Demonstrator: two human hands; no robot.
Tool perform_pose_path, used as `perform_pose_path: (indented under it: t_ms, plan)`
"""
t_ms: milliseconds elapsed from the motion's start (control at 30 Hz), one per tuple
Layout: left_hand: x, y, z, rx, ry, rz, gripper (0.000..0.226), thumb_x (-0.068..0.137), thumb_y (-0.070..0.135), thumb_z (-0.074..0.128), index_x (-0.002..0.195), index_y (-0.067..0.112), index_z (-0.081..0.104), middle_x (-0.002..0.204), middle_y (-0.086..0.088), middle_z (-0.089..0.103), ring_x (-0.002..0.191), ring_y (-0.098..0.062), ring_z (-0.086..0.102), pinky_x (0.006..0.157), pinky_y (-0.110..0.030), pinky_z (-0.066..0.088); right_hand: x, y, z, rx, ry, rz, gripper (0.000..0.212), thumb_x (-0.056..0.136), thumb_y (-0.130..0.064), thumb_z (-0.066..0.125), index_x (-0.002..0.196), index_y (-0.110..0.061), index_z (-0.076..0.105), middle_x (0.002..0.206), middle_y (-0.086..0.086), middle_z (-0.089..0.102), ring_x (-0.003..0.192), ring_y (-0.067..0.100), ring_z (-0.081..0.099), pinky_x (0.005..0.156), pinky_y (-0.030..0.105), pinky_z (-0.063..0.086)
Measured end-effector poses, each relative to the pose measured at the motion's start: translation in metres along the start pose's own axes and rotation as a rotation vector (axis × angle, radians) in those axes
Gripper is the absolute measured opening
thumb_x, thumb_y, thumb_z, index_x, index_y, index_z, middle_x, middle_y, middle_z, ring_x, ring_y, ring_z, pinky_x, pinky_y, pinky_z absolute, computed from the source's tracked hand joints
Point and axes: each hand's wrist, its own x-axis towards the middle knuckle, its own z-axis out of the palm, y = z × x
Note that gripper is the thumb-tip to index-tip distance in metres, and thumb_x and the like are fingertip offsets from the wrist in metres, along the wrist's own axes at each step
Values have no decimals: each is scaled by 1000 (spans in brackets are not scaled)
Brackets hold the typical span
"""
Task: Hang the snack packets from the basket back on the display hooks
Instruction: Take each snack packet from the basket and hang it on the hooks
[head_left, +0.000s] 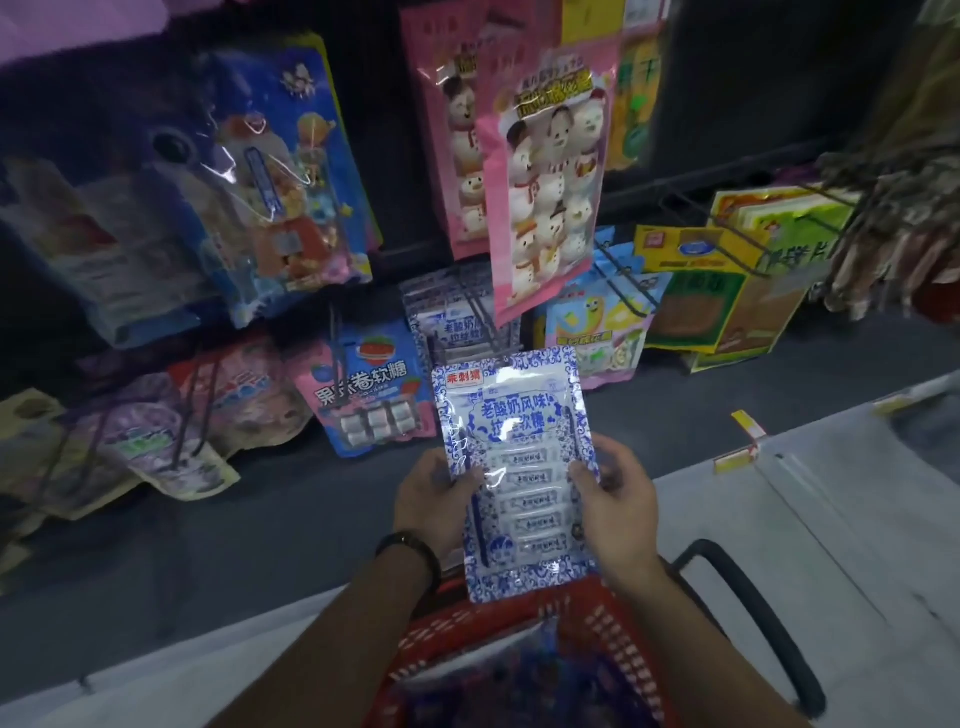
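Held packet (519, 467) centre, upright, btwn L hand (431, 499) on its left edge & R hand (613, 509) on its right edge. Basket (447, 639) below it, nearest camera, more packets inside. Hooked packets (447, 322) hang just behind held packet's top. Snowman packets (545, 182) hang above those. Fruit-candy packet (363, 389) to left, same lower row.

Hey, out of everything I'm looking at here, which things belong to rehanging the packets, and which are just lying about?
Job in hand:
blue-and-white packet, gripped by left hand and right hand
red basket below
matching packets on the hook behind

Just lying about:
pink snowman packets
strawberry packet
yellow shelf tags
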Motion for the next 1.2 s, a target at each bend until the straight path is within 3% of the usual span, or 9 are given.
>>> perform_pose_path:
  t_ms: [133,267,367,600,733,867,933,1033,1200]
  plan:
    - [-6,-12,1,-30,-6,-25,53,67,65,76,100,25,63,118,-23,68,96,-40,71,87,-69,58,-5,9,1,46,65,29,27,100,-10,75,117,-31,74,101,-1,79,93,25,75,76,38,61]
    - [-16,-5,4,-69,24,-7,9,95,27,76,97,27,67,107,-3,78,105,-35,73,92,-63,59,-11,11,5,90,100,26,29,98,-8,76,117,-30,75,104,-5,81,95,19,77,82,42,64]
    - [-13,3,5,-117,34,45,10,100,8,70,108,14,69,110,4,78,108,-23,74,100,-55,58,-10,6,10,128,106,24,32,100,-8,74,117,-35,74,103,-4,81,93,16,78,80,37,63]
    - [1,6,0,-77,31,32,11,98,22,74,98,33,71,111,7,79,107,-25,74,97,-57,59,2,2,16,108,88,32,31,100,-14,75,117,-40,74,95,-1,78,75,11,71,68,29,57]
    - [16,10,-2,19,47,30,8,97,27,76,99,27,68,113,5,75,107,-25,72,98,-52,58,14,0,21,59,48,17,30,103,-18,71,120,-42,72,93,-7,77,72,9,67,68,33,55]
    - [40,12,-1,130,108,27,14,98,33,73,101,23,64,112,3,70,104,-24,65,85,-34,49,25,-5,30,34,-56,-19,40,105,-14,65,126,-49,68,96,-25,76,83,-7,70,73,17,58]
    - [52,15,3,159,162,42,22,99,33,71,100,15,59,97,1,62,88,-21,58,68,-27,44,33,-5,35,-48,-103,-37,46,104,-21,66,132,-57,64,113,-16,71,96,-4,68,86,23,56]
    - [76,14,9,128,203,28,20,100,27,69,94,13,57,86,-2,49,71,-17,43,67,-27,38,37,-9,36,-61,-174,1,49,107,-24,66,153,-37,57,134,-6,57,103,-20,61,96,17,51]
    - [120,8,15,160,314,-30,37,101,19,65,75,19,39,76,-4,49,76,-24,49,76,-32,42,34,5,44,-7,-178,80,47,104,-20,71,149,-22,60,139,-3,64,136,15,60,102,20,48]
